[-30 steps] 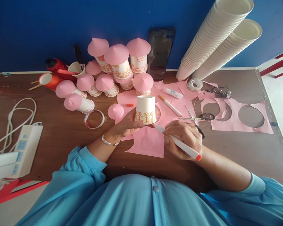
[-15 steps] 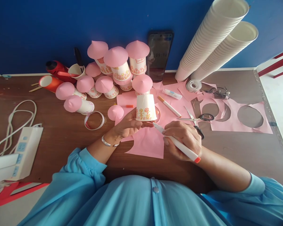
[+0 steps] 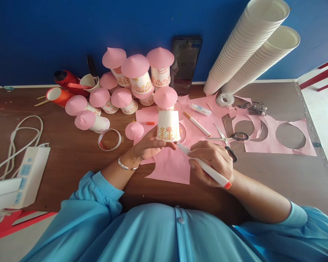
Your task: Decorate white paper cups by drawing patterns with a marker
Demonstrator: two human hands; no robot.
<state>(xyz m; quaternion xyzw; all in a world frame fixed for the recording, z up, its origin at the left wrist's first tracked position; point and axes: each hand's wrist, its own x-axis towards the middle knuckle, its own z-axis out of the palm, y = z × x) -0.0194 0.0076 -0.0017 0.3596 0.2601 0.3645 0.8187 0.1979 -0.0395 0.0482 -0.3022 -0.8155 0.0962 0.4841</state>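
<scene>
My left hand point(image 3: 147, 145) holds an upside-down white paper cup point(image 3: 168, 123) by its rim, fingers partly hidden beneath it. Orange-red and yellow flowers with grass strokes are drawn around the cup's lower part. In my right hand point(image 3: 211, 162) is a white marker point(image 3: 207, 167) with an orange-red end, gripped like a pen. Its tip points at the cup's rim near my left fingertips; I cannot tell whether it touches. Just behind the cup stands a decorated cup with a pink cone roof point(image 3: 165, 97). An orange-red marker cap point(image 3: 150, 123) lies left of the cup.
Several pink-roofed cups point(image 3: 121, 98) cluster at the back left. Pink paper sheets point(image 3: 172, 167) lie under my hands, with a second marker point(image 3: 196, 123), a glue stick point(image 3: 200, 109) and open scissors point(image 3: 226, 138). Tall cup stacks point(image 3: 243, 47) and a phone point(image 3: 184, 65) lean at the wall.
The cup has shifted very slightly left and down in my left hand, turning a little. The marker tip stays beside its rim, and my right hand has hardly moved.
</scene>
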